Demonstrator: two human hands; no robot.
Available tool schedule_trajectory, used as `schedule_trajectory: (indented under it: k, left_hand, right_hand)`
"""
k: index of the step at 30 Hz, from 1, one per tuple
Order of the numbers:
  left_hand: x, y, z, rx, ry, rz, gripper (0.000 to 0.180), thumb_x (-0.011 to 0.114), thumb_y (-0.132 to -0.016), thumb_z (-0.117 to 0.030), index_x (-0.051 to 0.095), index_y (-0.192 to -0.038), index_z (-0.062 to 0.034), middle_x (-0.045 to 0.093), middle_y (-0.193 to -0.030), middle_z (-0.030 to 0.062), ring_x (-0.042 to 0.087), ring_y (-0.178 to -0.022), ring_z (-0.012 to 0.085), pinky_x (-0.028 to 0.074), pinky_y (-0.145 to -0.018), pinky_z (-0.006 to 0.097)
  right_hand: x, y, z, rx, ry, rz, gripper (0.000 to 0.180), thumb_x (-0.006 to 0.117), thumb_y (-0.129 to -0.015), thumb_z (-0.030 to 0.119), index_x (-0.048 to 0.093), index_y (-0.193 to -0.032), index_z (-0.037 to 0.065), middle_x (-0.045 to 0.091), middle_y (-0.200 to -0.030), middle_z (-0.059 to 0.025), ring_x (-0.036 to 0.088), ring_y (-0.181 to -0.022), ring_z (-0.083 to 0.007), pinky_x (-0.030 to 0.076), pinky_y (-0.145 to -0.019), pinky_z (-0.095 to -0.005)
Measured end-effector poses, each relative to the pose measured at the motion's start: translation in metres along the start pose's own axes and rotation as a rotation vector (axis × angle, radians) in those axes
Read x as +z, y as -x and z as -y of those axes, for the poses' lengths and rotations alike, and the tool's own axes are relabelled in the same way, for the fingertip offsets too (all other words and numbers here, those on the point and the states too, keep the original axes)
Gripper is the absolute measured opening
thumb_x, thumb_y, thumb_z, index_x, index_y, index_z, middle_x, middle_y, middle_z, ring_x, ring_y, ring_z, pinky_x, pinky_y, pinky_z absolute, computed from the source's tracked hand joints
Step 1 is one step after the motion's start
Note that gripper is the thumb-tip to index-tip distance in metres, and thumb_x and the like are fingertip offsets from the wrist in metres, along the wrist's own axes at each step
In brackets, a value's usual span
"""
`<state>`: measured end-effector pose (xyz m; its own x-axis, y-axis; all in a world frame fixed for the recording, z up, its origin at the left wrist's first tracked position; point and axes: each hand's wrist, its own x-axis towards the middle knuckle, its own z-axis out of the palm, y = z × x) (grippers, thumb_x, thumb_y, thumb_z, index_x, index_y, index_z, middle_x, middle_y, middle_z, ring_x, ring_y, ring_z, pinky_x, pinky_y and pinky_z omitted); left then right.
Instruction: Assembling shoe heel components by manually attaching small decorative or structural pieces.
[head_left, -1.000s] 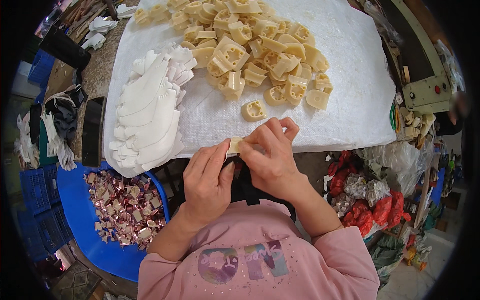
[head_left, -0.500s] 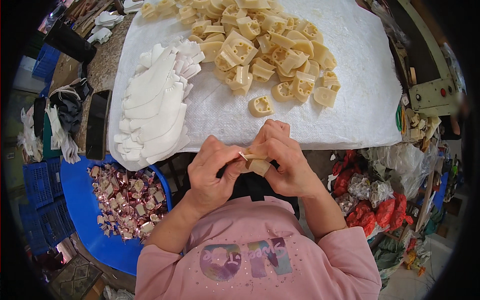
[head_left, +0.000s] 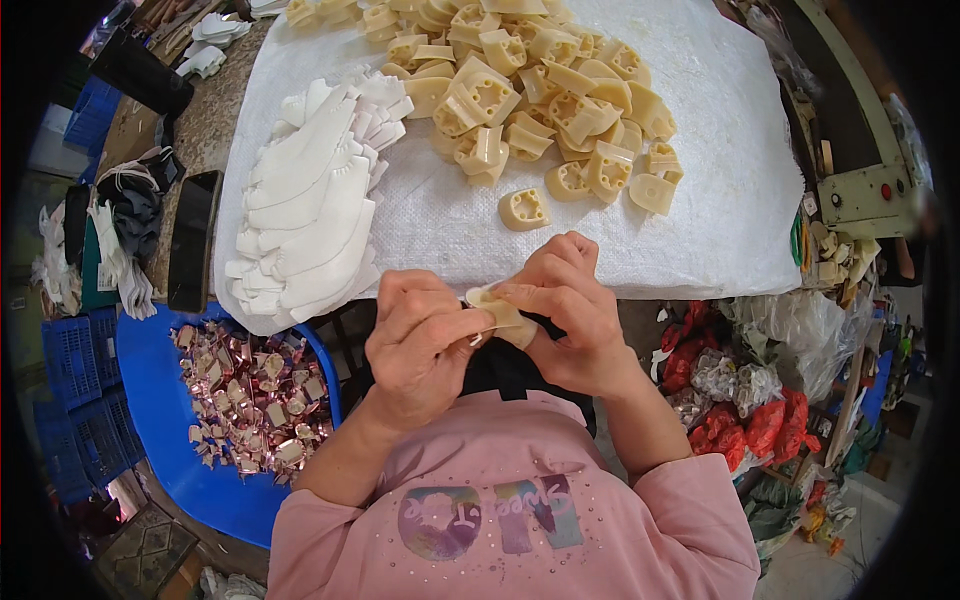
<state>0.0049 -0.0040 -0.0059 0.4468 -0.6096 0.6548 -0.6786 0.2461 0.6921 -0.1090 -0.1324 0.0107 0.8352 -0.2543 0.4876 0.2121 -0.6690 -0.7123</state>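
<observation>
Just off the table's near edge, a beige plastic shoe heel (head_left: 515,331) is held between my two hands. My right hand (head_left: 572,318) grips it from the right, thumb below and fingers over the top. My left hand (head_left: 415,345) is closed at its left side, pinching a thin pale piece (head_left: 478,338) against the heel; fingers hide most of that piece. A single beige heel (head_left: 523,210) stands on the white sheet beyond my hands. Behind it lies a large pile of similar heels (head_left: 560,100). Overlapping thin white cut pieces (head_left: 305,205) are stacked to the left.
A white woven sheet (head_left: 720,120) covers the table. At lower left, a blue tub (head_left: 200,495) holds many shiny pinkish pieces (head_left: 260,400). A black phone (head_left: 195,240) lies at the table's left side. Red and clear plastic bags (head_left: 745,425) sit at the right.
My left hand's fingers have shifted down and curled more along the heel's left side. The heel has turned slightly, showing more of its upper face. My right hand keeps its grip.
</observation>
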Motion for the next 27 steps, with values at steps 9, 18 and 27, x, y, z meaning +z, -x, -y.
schedule_trajectory:
  k: [9, 18, 27]
  left_hand:
    - [-0.018, 0.007, 0.010, -0.065, 0.085, -0.088, 0.025, 0.072, -0.066, 0.005, 0.062, -0.085, -0.0084, 0.046, -0.077, 0.0042, 0.047, -0.075, 0.0203, 0.041, -0.064, 0.030]
    - [-0.005, 0.006, 0.000, -0.001, 0.291, -0.003, 0.028, 0.068, -0.063, 0.011, 0.059, -0.087, -0.0016, 0.054, -0.085, 0.0118, 0.058, -0.077, 0.0264, 0.048, -0.066, 0.035]
    - [-0.003, -0.002, -0.006, 0.218, -0.183, 0.159, 0.015, 0.064, -0.064, 0.002, 0.054, -0.074, -0.0007, 0.053, -0.082, 0.0099, 0.055, -0.069, 0.0228, 0.040, -0.053, 0.031]
  right_hand:
    - [0.015, 0.022, 0.003, 0.359, -0.389, -0.165, 0.019, 0.067, -0.078, 0.005, 0.057, -0.094, 0.004, 0.061, -0.095, -0.0104, 0.055, -0.080, -0.0193, 0.045, -0.072, -0.0306]
    - [0.032, 0.030, 0.016, 0.621, -1.037, -0.446, 0.024, 0.050, -0.093, 0.017, 0.049, -0.104, -0.005, 0.059, -0.098, -0.0139, 0.060, -0.092, -0.0188, 0.049, -0.084, -0.0324]
    - [0.022, 0.033, 0.022, 0.670, -0.962, -0.335, 0.024, 0.044, -0.092, 0.011, 0.054, -0.105, -0.008, 0.058, -0.109, -0.0187, 0.060, -0.098, -0.0240, 0.050, -0.086, -0.0363]
